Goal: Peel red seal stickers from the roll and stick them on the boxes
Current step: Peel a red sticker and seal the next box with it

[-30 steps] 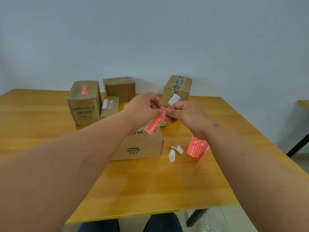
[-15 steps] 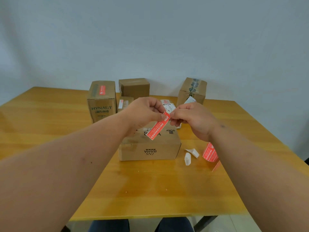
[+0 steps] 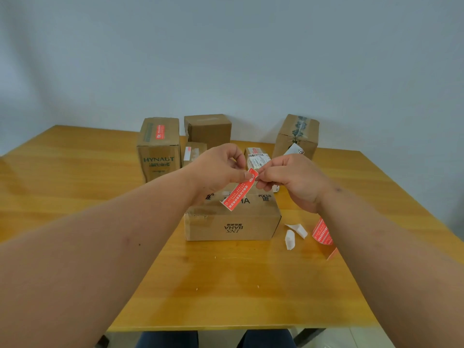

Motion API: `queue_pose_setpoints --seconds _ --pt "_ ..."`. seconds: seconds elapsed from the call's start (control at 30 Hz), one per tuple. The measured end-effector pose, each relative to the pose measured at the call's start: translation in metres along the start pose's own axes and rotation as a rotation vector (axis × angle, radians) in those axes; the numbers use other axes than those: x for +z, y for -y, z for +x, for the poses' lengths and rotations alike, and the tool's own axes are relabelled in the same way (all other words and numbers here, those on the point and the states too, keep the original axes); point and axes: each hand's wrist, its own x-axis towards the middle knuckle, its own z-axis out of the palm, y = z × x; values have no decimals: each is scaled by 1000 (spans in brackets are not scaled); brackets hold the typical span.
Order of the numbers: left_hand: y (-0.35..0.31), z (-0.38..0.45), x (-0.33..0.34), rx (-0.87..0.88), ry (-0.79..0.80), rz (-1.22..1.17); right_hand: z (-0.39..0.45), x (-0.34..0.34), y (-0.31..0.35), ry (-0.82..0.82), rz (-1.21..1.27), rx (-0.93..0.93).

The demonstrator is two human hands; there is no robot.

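Sticker [image 3: 239, 190] is pinched at its top end by left hand [image 3: 218, 169] and right hand [image 3: 292, 180], backing seemingly being peeled, pressing onto box [image 3: 232, 222] judged next.

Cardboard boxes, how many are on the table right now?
6. INS BAHA box nearest; HYNAUT box back left; plain box behind; small box between them; labelled box behind the hands; taped box back right. Others may be hidden.

Left hand [image 3: 218, 169] and right hand [image 3: 293, 179] meet fingertip to fingertip, both pinching.
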Motion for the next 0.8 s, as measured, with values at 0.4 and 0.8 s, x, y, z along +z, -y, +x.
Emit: queue_pose_setpoints --seconds 0.4,0.8 --pt "0 -1 0 11 6 -39 1 1 0 5 62 -27" --pt "-9 1 2 -62 -93 45 -3 5 5 -49 -181 0"
